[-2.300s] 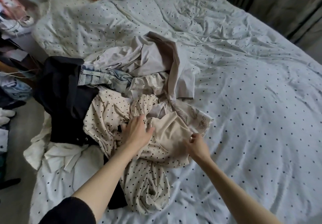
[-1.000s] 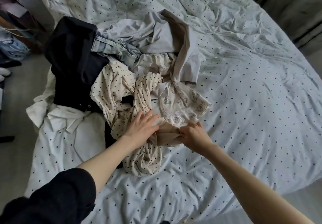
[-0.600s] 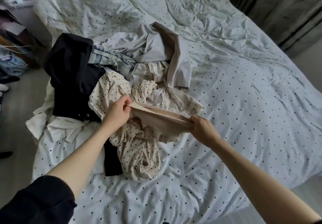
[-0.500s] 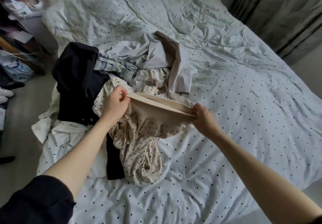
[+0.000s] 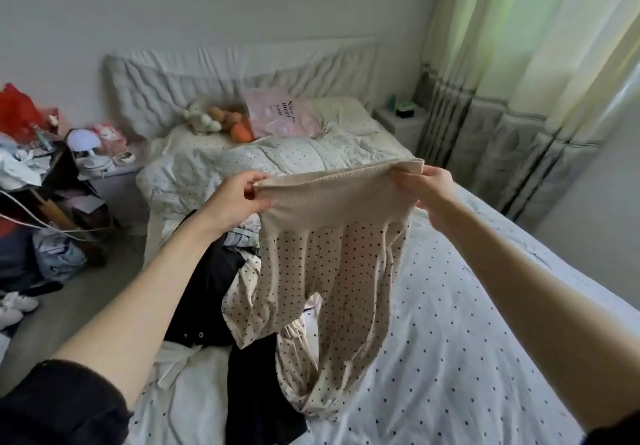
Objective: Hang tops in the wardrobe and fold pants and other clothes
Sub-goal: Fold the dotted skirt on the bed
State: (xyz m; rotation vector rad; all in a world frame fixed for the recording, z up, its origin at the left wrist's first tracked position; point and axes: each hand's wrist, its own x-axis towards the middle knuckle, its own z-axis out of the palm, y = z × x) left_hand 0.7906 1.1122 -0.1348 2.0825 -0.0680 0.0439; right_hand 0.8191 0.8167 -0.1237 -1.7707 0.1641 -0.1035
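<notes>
Head view looked forward over my two raised arms toward the bed (image 5: pixel 467 358), which was covered in a white duvet with small dark dots. My left hand (image 5: pixel 239 198) pinched the left end of a plain beige waistband (image 5: pixel 332 188), thumb on the near side and fingers curled behind the fabric. My right hand (image 5: pixel 427 184) gripped the other end the same way, fingers folded round the band's edge. Between my hands the band was stretched out level, above the mattress. Below it hung the cream polka-dot pants (image 5: pixel 325 288), both legs dangling; their lower ends trailed down onto the duvet and bunched there. Just left of the hanging legs lay the heap of other clothes: a black garment (image 5: pixel 207 292) with small snaps, a bit of light denim (image 5: pixel 239 238) beside my left wrist, and another black piece (image 5: pixel 259 385) under the pants' ends. A white garment (image 5: pixel 173 368) lay at the bed's near left edge. At the head of the bed sat a pink pillow (image 5: pixel 280 117) with dark lettering and some plush toys (image 5: pixel 218 120). A small nightstand (image 5: pixel 401 122) stood beside the curtains (image 5: pixel 519 98) on the right. On the left, a cluttered side table (image 5: pixel 52 174) and shoes (image 5: pixel 15 306) on the floor were visible.
</notes>
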